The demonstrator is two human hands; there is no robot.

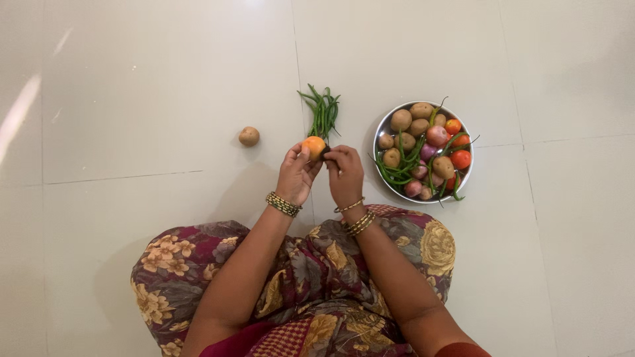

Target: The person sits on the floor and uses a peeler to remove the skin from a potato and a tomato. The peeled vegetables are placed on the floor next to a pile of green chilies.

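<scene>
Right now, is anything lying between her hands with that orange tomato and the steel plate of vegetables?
Nothing visible does. The left hand and right hand hold the orange tomato over bare floor tiles, and the stretch to the steel plate is open. The green beans lie farther away, and the lone potato sits off to the left.

We see a round steel plate [382, 129] on the pale tiled floor [145, 79], heaped with brown potatoes, red tomatoes, pinkish onions and long green chillies. Just left of it lies a loose bunch of green chillies [322, 112], and further left a lone potato [249, 136]
</scene>
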